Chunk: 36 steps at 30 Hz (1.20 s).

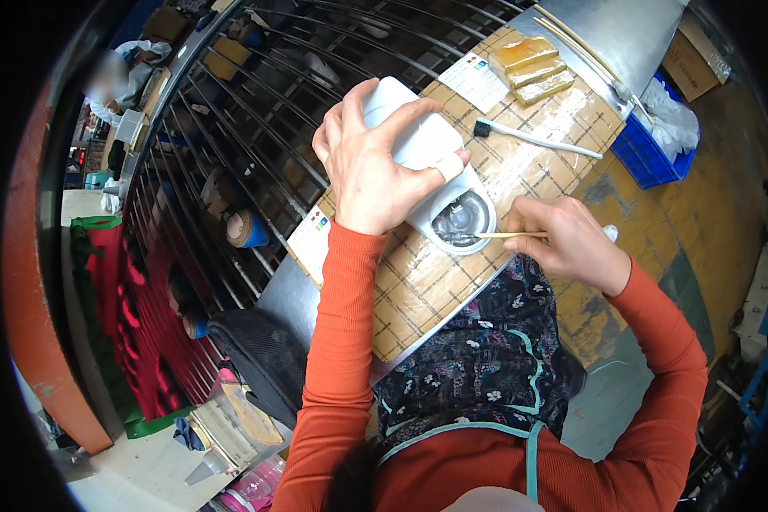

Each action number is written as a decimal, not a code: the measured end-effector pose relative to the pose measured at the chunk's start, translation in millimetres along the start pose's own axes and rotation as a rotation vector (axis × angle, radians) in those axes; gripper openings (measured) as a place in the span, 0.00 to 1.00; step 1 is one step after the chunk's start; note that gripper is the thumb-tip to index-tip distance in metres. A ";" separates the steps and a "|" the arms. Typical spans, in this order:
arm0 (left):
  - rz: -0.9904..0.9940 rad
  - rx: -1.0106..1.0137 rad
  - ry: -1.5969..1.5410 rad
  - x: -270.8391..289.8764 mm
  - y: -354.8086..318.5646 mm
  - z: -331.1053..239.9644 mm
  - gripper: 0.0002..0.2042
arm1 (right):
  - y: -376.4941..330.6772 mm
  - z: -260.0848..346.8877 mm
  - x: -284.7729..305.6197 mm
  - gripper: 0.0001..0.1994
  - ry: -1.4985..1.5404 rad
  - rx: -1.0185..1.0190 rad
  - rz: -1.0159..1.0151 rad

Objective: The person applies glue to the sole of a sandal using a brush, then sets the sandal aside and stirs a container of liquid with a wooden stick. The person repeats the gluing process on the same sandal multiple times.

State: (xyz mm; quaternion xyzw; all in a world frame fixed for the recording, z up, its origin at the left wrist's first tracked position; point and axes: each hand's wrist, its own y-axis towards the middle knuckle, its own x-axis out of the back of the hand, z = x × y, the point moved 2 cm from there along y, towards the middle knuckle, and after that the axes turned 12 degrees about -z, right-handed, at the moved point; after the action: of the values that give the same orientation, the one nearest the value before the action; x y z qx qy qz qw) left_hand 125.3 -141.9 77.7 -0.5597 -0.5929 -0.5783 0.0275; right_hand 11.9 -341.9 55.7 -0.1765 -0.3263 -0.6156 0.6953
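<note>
My left hand (371,166) presses down on a white plastic case (418,141) in the middle of the counter (418,282). It looks hard, light and smooth, so I hold its wide top. My right hand (572,243) pinches a thin wooden stick (508,235), poking its round hole (461,220). A brush (533,138) lies far right. Metal bars (256,128) stand on the left.

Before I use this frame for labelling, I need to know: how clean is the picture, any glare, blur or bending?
Head view: sharp at centre on the left hand and the white casing; glare on its round opening; table edges bend toward the black rim; the far person's face is blurred.
</note>
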 end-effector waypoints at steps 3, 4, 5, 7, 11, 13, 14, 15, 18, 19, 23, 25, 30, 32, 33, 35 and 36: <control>-0.020 -0.009 -0.007 -0.9 -0.8 0.6 0.24 | -7.7 15.3 -12.9 0.07 -0.433 0.295 -0.339; -0.025 -0.014 -0.006 -1.5 -0.9 1.3 0.24 | -10.9 16.6 -17.9 0.07 -0.451 0.290 -0.355; -0.033 -0.017 -0.011 -2.0 -1.3 2.1 0.25 | -14.0 17.0 -22.0 0.07 -0.469 0.288 -0.369; -0.040 -0.018 -0.005 -3.3 -2.5 3.5 0.25 | -17.3 13.9 -26.2 0.08 -0.438 0.300 -0.395; -0.046 -0.011 -0.004 -4.5 -3.8 4.9 0.26 | -10.8 0.0 -22.6 0.10 -0.356 0.168 -0.172; -0.041 -0.002 0.004 -4.4 -3.9 4.7 0.26 | -2.7 -2.9 -18.0 0.11 -0.350 0.153 -0.081; -0.038 -0.002 0.003 -4.3 -3.8 4.3 0.26 | 1.8 -4.0 -16.1 0.10 -0.319 0.120 -0.026; -0.036 -0.001 0.002 -4.0 -3.5 4.0 0.25 | 6.2 -4.5 -13.9 0.10 -0.289 0.087 0.028; -0.035 0.003 -0.006 -2.6 -2.9 3.3 0.25 | 9.5 -1.4 -5.2 0.09 -0.187 0.027 0.071; -0.033 0.005 -0.009 -2.2 -2.8 3.3 0.25 | 9.4 -0.3 -3.6 0.08 -0.150 0.013 0.067; -0.040 0.001 0.000 -1.7 -3.6 2.7 0.24 | 5.4 9.5 -8.3 0.06 -0.328 0.409 -0.254; -0.055 -0.016 0.038 -1.1 -4.1 2.6 0.25 | -2.8 12.0 -14.1 0.07 -0.451 0.437 -0.314; -0.068 0.003 0.022 -0.7 -5.0 1.8 0.24 | -9.6 3.7 -18.4 0.07 -0.290 0.213 -0.122; -0.072 0.002 0.028 0.0 -5.1 2.3 0.24 | -6.4 -1.0 -16.6 0.08 -0.252 0.102 0.008; -0.071 0.001 0.036 0.3 -5.3 2.6 0.24 | -4.0 -2.8 -15.5 0.08 -0.217 0.040 0.056; -0.065 0.008 0.035 -0.1 -5.9 3.4 0.24 | 0.8 -5.9 -13.1 0.08 -0.154 -0.107 0.161; -0.061 0.017 0.027 -0.7 -6.2 3.9 0.24 | 2.9 -3.7 -10.9 0.08 -0.100 -0.048 0.118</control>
State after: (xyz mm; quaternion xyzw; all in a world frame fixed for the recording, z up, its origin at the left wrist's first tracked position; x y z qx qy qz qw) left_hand 123.6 -137.8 71.9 -0.5335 -0.6139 -0.5814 0.0225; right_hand 15.3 -335.7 46.2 -0.2424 -0.3350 -0.5716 0.7087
